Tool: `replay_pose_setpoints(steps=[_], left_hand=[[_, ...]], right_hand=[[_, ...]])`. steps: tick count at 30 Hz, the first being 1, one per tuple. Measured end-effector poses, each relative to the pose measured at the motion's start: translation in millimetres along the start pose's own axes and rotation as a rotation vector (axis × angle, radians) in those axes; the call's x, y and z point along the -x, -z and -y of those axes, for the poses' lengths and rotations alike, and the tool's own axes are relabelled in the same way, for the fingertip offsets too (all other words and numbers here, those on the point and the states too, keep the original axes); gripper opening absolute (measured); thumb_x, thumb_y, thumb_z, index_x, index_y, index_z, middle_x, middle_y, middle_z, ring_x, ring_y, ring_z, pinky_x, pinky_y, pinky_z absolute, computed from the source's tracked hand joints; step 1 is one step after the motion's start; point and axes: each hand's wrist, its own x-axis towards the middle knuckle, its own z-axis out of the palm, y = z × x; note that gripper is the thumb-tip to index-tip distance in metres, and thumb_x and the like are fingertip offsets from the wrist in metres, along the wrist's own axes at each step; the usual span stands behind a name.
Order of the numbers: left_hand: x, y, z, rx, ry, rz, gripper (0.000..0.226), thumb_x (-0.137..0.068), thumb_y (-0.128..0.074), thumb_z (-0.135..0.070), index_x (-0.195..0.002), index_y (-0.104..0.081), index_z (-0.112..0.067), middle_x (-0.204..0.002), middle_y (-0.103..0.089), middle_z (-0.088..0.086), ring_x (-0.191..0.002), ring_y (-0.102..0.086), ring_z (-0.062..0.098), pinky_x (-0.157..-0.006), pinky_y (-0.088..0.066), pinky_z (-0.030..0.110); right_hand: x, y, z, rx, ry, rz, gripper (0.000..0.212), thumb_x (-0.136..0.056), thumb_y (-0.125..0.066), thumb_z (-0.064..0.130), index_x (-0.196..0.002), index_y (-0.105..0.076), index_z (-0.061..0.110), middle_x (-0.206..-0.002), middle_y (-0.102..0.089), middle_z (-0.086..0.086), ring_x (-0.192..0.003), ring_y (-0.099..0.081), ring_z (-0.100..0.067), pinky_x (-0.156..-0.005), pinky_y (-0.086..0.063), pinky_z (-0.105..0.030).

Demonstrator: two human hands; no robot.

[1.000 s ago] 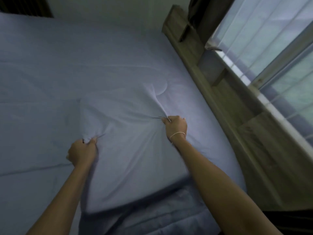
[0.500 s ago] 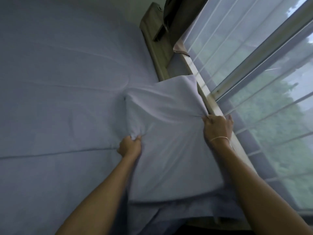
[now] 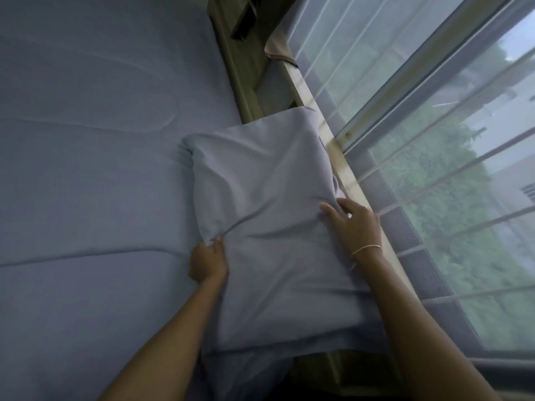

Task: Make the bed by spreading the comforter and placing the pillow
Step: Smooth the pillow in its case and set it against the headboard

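Observation:
A pale blue pillow (image 3: 269, 198) lies tilted at the bed's right edge, its far end raised against the wooden headboard ledge (image 3: 246, 91). My left hand (image 3: 207, 261) pinches a fold of the pillowcase on the pillow's left side. My right hand (image 3: 354, 224), a thin bracelet on its wrist, rests on the pillow's right edge with fingers spread. The pale blue comforter (image 3: 92, 175) lies spread flat over the bed to the left, with faint stitched seams.
A window (image 3: 434, 146) with a sheer curtain and a pale sill runs along the right, close to the pillow. A dark object (image 3: 244, 21) sits on the headboard ledge at the top. Below the pillow a darker blue layer hangs over the bed's edge.
Both hands lifted the pillow off the comforter and carried it right, up against the headboard ledge by the window. My right hand's fingers have loosened from a fist to a spread hold.

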Motion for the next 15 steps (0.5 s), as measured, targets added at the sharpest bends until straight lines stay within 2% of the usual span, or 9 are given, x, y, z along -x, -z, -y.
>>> replay_pose_setpoints(steps=[1, 3, 6, 7, 9, 12, 15], left_hand=[[2, 3, 8, 0.019, -0.030, -0.008, 0.056, -0.088, -0.045, -0.055, -0.097, -0.063, -0.003, -0.105, -0.065, 0.022, -0.096, -0.063, 0.038, -0.084, -0.052, 0.046], [10, 12, 25, 0.056, -0.114, 0.011, 0.063, -0.088, -0.038, -0.063, -0.096, -0.060, -0.005, -0.103, -0.065, 0.021, -0.094, -0.062, 0.036, -0.084, -0.051, 0.046], [32, 30, 53, 0.036, -0.241, 0.050, 0.080, -0.080, -0.023, -0.079, -0.095, -0.061, -0.011, -0.095, -0.067, 0.015, -0.088, -0.062, 0.033, -0.080, -0.052, 0.045], [43, 37, 60, 0.011, -0.259, 0.069, 0.082, -0.079, -0.020, -0.081, -0.097, -0.061, -0.012, -0.095, -0.067, 0.014, -0.088, -0.062, 0.032, -0.080, -0.052, 0.044], [68, 48, 75, -0.062, -0.269, 0.134, 0.077, -0.081, -0.026, -0.076, -0.108, -0.061, -0.013, -0.105, -0.067, 0.013, -0.096, -0.062, 0.033, -0.082, -0.051, 0.040], [102, 56, 97, -0.186, -0.255, 0.350, 0.056, -0.090, -0.042, -0.057, -0.115, -0.057, -0.009, -0.118, -0.064, 0.017, -0.109, -0.060, 0.034, -0.081, -0.044, 0.034], [103, 62, 106, -0.278, -0.286, 0.480, 0.047, -0.093, -0.046, -0.046, -0.121, -0.056, -0.009, -0.127, -0.061, 0.015, -0.118, -0.057, 0.031, -0.089, -0.044, 0.032]], right_hand=[[7, 2, -4, -0.058, -0.026, 0.002, 0.050, -0.082, -0.047, 0.062, -0.108, -0.067, 0.024, -0.105, -0.071, -0.009, -0.099, -0.062, -0.032, -0.089, -0.049, -0.042], [22, 3, -13, -0.128, -0.067, 0.019, 0.052, -0.089, -0.038, 0.056, -0.126, -0.057, 0.025, -0.125, -0.063, -0.008, -0.115, -0.056, -0.029, -0.097, -0.044, -0.039], [40, 6, -27, -0.060, -0.120, 0.056, 0.044, -0.096, -0.041, 0.033, -0.137, -0.045, 0.018, -0.136, -0.054, -0.013, -0.124, -0.050, -0.033, -0.102, -0.039, -0.039], [46, 8, -32, -0.054, -0.158, 0.079, 0.046, -0.095, -0.045, 0.031, -0.139, -0.042, 0.018, -0.138, -0.052, -0.014, -0.124, -0.049, -0.034, -0.102, -0.038, -0.039], [60, 17, -39, -0.059, -0.232, 0.154, 0.060, -0.090, -0.054, 0.041, -0.143, -0.035, 0.020, -0.139, -0.051, -0.013, -0.124, -0.049, -0.035, -0.102, -0.039, -0.040], [84, 33, -49, 0.056, -0.278, 0.375, 0.083, -0.080, -0.062, 0.054, -0.147, -0.024, 0.024, -0.141, -0.048, -0.010, -0.122, -0.049, -0.035, -0.100, -0.041, -0.042], [111, 38, -57, 0.129, -0.326, 0.539, 0.086, -0.081, -0.062, 0.051, -0.149, -0.016, 0.026, -0.141, -0.046, -0.010, -0.123, -0.049, -0.031, -0.102, -0.040, -0.039]])
